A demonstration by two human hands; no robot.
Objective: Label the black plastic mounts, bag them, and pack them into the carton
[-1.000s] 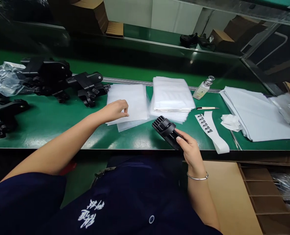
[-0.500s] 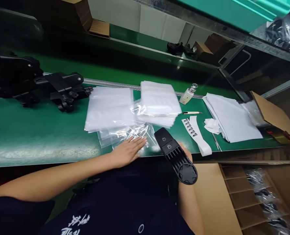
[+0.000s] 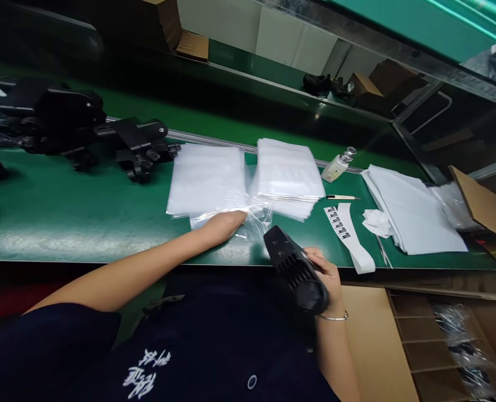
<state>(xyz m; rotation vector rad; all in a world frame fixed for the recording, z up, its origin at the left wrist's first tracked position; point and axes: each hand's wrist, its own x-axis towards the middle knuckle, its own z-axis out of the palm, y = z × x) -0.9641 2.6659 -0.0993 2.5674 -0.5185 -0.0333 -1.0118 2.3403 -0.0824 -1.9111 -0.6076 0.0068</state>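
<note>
My left hand (image 3: 225, 224) lies flat, fingers together and stretched out, on a clear plastic bag (image 3: 252, 220) at the front of the green bench (image 3: 63, 218). The bag sits just in front of a stack of white bags (image 3: 208, 178). My right hand (image 3: 325, 273) grips a black ribbed plastic part (image 3: 294, 265), held over the bench's front edge with its round end toward me. A second stack of white bags (image 3: 287, 167) lies beyond the part.
Black plastic assemblies (image 3: 76, 128) crowd the left of the bench. A small bottle (image 3: 337, 165), a knife (image 3: 342, 197), a label strip (image 3: 348, 234) and white sheets (image 3: 411, 206) lie to the right. A divided cardboard box (image 3: 440, 340) stands below right.
My left hand pulled a clear bag off the stack toward the bench's front edge and now rests on it. My right hand turned the black part and drew it nearer my body.
</note>
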